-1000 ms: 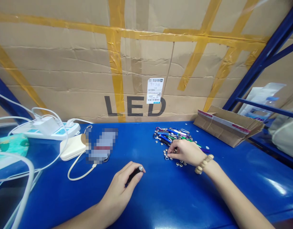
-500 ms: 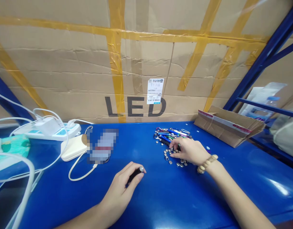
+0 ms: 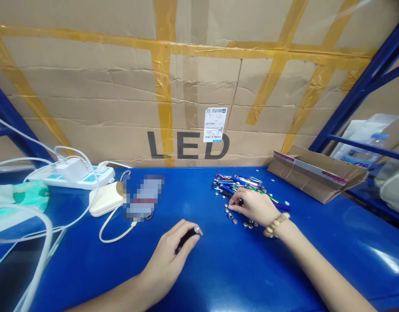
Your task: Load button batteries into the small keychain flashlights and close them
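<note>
My left hand, over the front middle of the table, is closed around a slim black tube with a silver end, most of it hidden by the fingers. Further right and back, my right hand pinches at a small silver disc between thumb and fingertips; the fingers partly cover it. Several like discs lie scattered round and under that hand. Just behind it is a pile of slim metal tubes in blue, black, green and purple, with carabiner clips among them.
On the blue table, a phone lies left, cabled to a cream power bank. White cables loop past a power strip at far left. An open cardboard tray stands at right; a large taped carton walls the back.
My right hand has shifted slightly left among the discs, its thumb and fingertips coming together. The left hand keeps hold of the black tube. The whole view has swung a little left.
</note>
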### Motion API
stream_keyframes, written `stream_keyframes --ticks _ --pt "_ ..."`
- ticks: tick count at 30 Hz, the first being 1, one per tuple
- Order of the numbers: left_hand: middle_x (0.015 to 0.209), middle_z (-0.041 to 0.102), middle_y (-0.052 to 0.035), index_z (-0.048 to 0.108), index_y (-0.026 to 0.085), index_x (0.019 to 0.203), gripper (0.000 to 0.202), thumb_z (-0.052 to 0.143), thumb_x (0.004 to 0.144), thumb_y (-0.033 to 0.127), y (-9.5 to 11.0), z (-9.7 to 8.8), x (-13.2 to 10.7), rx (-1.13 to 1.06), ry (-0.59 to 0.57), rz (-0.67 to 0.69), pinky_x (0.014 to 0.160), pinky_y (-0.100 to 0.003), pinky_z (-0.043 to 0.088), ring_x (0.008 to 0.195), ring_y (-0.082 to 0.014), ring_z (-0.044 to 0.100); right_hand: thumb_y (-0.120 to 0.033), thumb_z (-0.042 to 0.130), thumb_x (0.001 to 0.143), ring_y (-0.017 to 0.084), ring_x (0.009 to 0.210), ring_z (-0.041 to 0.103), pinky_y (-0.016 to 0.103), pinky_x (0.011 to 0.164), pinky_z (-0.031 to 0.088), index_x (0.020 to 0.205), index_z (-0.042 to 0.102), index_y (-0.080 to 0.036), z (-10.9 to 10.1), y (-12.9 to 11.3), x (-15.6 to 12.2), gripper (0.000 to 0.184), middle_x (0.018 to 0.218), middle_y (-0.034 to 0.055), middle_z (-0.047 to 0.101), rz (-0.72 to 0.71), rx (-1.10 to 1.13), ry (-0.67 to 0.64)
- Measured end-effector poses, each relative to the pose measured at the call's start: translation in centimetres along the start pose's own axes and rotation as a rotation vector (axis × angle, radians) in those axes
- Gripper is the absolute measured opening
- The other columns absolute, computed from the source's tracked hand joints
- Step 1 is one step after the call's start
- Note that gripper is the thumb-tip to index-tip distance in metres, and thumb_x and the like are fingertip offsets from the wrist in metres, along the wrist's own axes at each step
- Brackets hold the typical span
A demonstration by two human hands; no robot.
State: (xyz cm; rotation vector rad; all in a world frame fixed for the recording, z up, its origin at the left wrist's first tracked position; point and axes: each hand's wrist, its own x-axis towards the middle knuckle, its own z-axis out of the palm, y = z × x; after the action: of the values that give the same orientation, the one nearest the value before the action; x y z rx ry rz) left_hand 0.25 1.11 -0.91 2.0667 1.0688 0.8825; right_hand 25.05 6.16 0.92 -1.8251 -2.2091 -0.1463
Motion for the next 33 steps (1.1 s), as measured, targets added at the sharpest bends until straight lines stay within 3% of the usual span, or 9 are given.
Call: stream_keyframes --ticks 6,10,14,16,19,27,33 --pt "0.086 0.060 -0.0023 0.057 0.021 0.086 0.018 0.040 0.089 0.026 0.2 -0.1 -0.1 -0.012 0.004 0.010 0.065 -0.022 0.041 0.079 -0.0168 0.055 -0.034 0.060 0.079 0.016 0.073 0.063 0.023 0.058 0.043 0.079 0.066 -0.023 0.0 -0.3 0.1 0.012 0.086 -0.0004 0.066 0.003 0.029 0.022" --pt "0.078 0.059 -0.0003 0.057 0.021 0.087 0.018 0.041 0.089 0.027 0.2 -0.1 0.1 -0.030 0.002 -0.001 0.064 -0.020 0.041 0.072 -0.0147 0.054 -0.034 0.058 0.080 0.013 0.065 0.060 0.021 0.049 0.037 0.076 0.067 -0.023 -0.1 -1.3 -0.2 0.014 0.083 -0.0006 0.064 -0.060 0.049 0.151" --pt "0.062 0.052 0.0035 0.058 0.020 0.089 0.020 0.041 0.089 0.030 0.0 0.1 0.1 -0.053 -0.037 -0.038 0.057 -0.019 0.039 0.058 -0.0119 0.049 -0.035 0.058 0.081 0.007 0.051 0.047 0.020 0.049 0.038 0.078 0.067 -0.022 0.2 -3.9 -1.2 0.017 0.079 0.0004 0.061 -0.287 0.435 0.337" --pt "0.066 0.054 0.0033 0.059 0.020 0.089 0.020 0.042 0.088 0.030 -0.1 0.2 0.1 -0.059 -0.027 -0.016 0.056 -0.018 0.038 0.058 -0.0113 0.048 -0.034 0.060 0.080 0.005 0.048 0.043 0.019 0.047 0.039 0.080 0.068 -0.019 0.6 -5.2 -1.8 0.017 0.077 0.0016 0.059 -0.428 0.630 0.318" --pt "0.070 0.057 0.0028 0.060 0.020 0.091 0.021 0.042 0.088 0.029 -0.3 0.3 0.2 -0.071 -0.027 0.012 0.056 -0.018 0.037 0.059 -0.0111 0.048 -0.031 0.060 0.080 0.005 0.048 0.042 0.018 0.046 0.039 0.083 0.068 -0.018 1.2 -6.3 -2.3 0.016 0.076 0.0023 0.058 -0.527 0.724 0.270" --pt "0.072 0.059 0.0017 0.061 0.020 0.093 0.022 0.042 0.088 0.030 -0.7 0.3 0.2 -0.081 -0.035 0.018 0.056 -0.018 0.038 0.060 -0.0116 0.050 -0.024 0.055 0.084 0.006 0.052 0.048 0.017 0.047 0.039 0.087 0.069 -0.018 1.4 -6.2 -2.7 0.016 0.073 0.0020 0.059 -0.682 0.622 0.330" --pt "0.078 0.059 0.0002 0.060 0.020 0.093 0.021 0.041 0.088 0.028 -1.1 0.3 0.2 -0.108 -0.028 0.026 0.058 -0.019 0.040 0.060 -0.0118 0.050 -0.024 0.056 0.083 0.005 0.051 0.049 0.017 0.047 0.040 0.085 0.069 -0.020 1.5 -6.1 -2.9 0.014 0.075 0.0014 0.060 -0.695 0.640 0.272"
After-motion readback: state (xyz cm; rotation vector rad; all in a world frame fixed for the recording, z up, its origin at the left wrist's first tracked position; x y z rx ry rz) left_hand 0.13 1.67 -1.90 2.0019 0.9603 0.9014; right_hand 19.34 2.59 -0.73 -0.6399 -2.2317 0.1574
